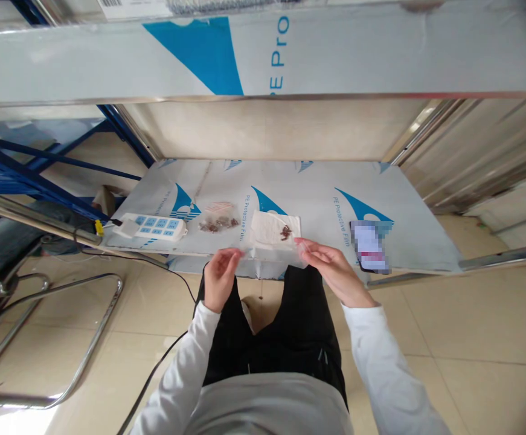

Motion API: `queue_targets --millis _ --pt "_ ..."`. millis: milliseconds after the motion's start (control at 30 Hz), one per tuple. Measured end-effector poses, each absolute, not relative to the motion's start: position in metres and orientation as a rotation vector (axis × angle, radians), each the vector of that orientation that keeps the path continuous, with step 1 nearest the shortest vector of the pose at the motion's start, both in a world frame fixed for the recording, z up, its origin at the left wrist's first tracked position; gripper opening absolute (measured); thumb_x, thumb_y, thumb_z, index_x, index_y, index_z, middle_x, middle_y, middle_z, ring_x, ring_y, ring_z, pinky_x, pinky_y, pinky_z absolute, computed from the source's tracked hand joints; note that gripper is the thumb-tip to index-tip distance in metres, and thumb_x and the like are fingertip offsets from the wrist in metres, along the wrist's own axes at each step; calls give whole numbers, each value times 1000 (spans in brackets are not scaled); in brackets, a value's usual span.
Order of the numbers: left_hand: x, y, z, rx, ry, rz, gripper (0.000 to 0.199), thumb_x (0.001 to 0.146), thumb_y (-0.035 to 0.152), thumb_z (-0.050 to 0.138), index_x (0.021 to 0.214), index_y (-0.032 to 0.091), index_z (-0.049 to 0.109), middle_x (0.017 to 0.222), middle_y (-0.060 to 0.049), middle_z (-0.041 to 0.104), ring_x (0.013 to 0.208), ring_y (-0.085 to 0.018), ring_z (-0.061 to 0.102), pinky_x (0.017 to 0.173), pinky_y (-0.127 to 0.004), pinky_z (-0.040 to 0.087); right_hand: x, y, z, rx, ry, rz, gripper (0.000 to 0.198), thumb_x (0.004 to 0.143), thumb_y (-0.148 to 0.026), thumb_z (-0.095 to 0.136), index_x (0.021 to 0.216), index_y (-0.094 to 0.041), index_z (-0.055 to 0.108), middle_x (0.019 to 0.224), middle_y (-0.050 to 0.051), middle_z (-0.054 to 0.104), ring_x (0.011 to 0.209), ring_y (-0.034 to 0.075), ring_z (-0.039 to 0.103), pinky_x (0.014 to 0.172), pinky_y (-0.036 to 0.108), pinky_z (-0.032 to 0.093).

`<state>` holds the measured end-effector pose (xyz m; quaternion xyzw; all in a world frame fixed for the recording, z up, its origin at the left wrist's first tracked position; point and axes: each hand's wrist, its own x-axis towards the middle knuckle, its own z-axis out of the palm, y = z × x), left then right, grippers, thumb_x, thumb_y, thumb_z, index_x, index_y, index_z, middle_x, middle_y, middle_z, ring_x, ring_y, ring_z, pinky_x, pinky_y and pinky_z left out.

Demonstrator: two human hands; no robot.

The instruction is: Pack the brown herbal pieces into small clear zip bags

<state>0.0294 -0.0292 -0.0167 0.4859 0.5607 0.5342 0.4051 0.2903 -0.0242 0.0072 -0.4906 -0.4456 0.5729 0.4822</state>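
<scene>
Just over the table's front edge, my left hand [221, 275] is closed in a pinch on the left side of a clear plastic bag [269, 257]. Thumb and fingers of my right hand [330, 266] grip the bag's other side. Its outline is faint against the table. Behind it lies a white sheet, paper or cloth [263, 229], with several small brown pieces [285, 232] on its right part. To the left, a clear bag of small brown pieces [217, 225] lies flat, with thin pinkish strips [218, 206] at its far side.
A white power strip [160, 228] with blue sockets and a black cable lies at the table's left. On the right is a phone [370, 246] near the front edge. A film-covered shelf [357, 54] spans above the table [321, 187]. A metal-framed chair [86, 338] stands left.
</scene>
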Motion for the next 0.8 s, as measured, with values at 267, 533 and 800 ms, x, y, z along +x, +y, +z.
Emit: queue_targets --millis 267,533,800 --pt "85 -34 -11 651 815 1245 22 70 31 78 84 18 65 82 0 66 79 -12 66 77 -22 51 266 -15 13 -1094 -937 1748 32 64 -40 83 86 -20 71 100 5 73 93 20 68 80 32 54" --pt "49 -6 -41 971 1367 1284 36 76 45 68 97 15 65 91 -9 72 81 -19 70 73 -29 53 324 15 -23 -1360 -814 1152 53 57 -43 85 101 -19 68 85 6 74 75 19 69 70 31 56" --pt "-15 65 -57 1383 2328 1117 39 77 27 66 115 17 61 122 -16 60 113 -30 57 97 -44 42 382 72 -66 -1922 -1094 474 28 67 -39 69 83 -16 69 78 10 71 84 29 67 84 47 50"
